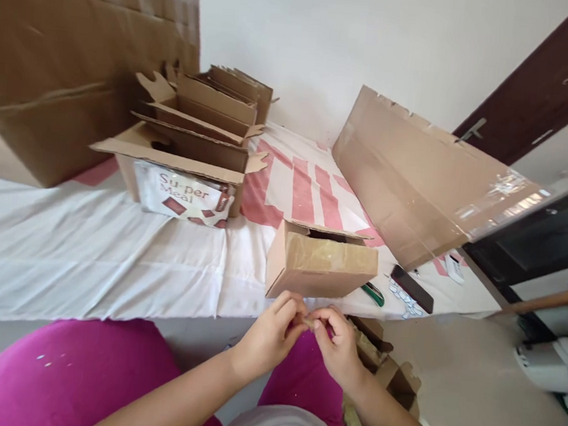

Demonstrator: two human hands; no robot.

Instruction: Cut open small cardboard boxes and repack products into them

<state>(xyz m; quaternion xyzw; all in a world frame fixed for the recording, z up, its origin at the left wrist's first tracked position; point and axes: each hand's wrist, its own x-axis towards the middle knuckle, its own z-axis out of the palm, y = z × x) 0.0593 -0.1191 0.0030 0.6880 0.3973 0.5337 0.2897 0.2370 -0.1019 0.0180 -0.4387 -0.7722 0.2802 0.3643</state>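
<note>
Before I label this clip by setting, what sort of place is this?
Probably a room at home, perhaps doubling as a workspace: cardboard boxes stand on a draped cloth, with a dark door beyond.

1. Illumination: bright, diffuse; white wall (301, 34) evenly pale.
2. Glare: clear tape (510, 184) on right-hand cardboard panel (404, 164).
3. Shadow: soft, inside open boxes (188, 162).
4. Distortion: wide-angle; door (521, 95) slanting.
5. Blur: far right edge; upper right corner darkened.

near sm. box (322, 282): matt cardbd, semi-glossy parcel tape (330, 254) on near face | far-L open boxes (217, 103): matt cardbd, rough flaps | L pouch (180, 196): glossy, plastic-look | tablecloth (169, 255): matt cloth, creased | R lg. carton (398, 174): smooth cardbd, shiny clr tape (506, 187) R end | far-R door (532, 83): smooth, wood-look; handle (474, 129) metal-look | trousers (67, 380): matt cloth
</note>
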